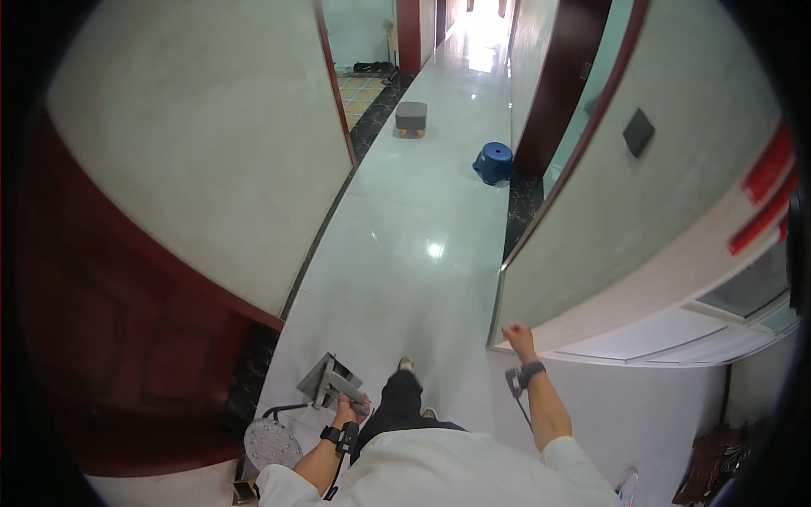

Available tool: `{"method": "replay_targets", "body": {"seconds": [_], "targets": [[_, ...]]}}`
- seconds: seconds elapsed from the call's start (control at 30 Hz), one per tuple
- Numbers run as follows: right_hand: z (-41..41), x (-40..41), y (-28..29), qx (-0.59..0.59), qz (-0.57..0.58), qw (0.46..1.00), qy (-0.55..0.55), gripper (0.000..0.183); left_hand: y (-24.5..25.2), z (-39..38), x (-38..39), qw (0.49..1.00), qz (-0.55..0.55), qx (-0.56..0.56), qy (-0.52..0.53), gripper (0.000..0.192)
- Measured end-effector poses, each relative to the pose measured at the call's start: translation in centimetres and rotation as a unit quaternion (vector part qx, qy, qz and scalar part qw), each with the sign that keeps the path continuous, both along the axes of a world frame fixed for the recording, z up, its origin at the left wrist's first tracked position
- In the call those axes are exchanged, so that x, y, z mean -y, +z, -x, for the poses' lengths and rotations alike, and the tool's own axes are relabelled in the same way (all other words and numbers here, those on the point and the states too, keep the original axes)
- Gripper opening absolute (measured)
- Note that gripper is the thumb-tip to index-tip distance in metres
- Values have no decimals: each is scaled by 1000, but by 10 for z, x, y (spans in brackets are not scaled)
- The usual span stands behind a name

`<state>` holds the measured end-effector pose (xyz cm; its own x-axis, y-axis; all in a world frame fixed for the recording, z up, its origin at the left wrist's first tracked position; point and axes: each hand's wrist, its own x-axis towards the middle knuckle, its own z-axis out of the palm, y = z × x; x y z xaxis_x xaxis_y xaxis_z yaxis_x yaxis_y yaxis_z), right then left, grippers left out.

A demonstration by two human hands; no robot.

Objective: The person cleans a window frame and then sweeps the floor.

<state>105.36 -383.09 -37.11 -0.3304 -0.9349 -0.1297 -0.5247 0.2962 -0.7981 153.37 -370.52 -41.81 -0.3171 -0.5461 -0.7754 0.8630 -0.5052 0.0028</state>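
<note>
My left hand (350,409) is low and left of my legs, gripping a grey object (329,383) with flat plates and a handle-like part; its exact kind is unclear. Close by that hand is a round seat (274,443) with a spotted top and a bent black tube. My right hand (521,341) hangs out to the right, fingers curled, with nothing seen in it. It appears near the lower corner of the right wall (570,253). Each wrist wears a black strapped device with a cable.
A glossy tiled corridor floor (405,253) runs ahead. On it stand a small grey stool (411,117) with yellow legs and, by the right doorway, a blue plastic stool or upturned tub (494,163). A dark red door (139,355) is at left. Another doorway opens farther along the left.
</note>
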Motion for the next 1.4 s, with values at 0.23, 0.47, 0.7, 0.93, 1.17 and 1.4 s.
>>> {"method": "replay_targets", "body": {"seconds": [0.23, 0.47, 0.7, 0.93, 1.17, 1.4], "targets": [[-9, 154, -1, 9, 20, 999, 23, 22, -9, 17, 140, 997, -5, 37, 67, 23], [101, 41, -66, -26, -231, 944, -234, 22, 19, 71, 313, 998, -33, -43, -20, 14], [98, 10, -83, 36, -222, 873, -433, 14, 32, 135, 483, 992, -82, 69, -71, 10], [124, 86, -113, -172, -413, 888, 105, 17, 47, 205, 642, 998, -49, -16, -33, 17], [221, 435, -113, -335, -142, 917, 166, 16, 49, 232, 762, 998, 7, 65, -22, 21], [229, 741, -48, 140, -64, 982, -111, 28, 43, 262, 878, 995, -33, 92, 26, 18]]}}
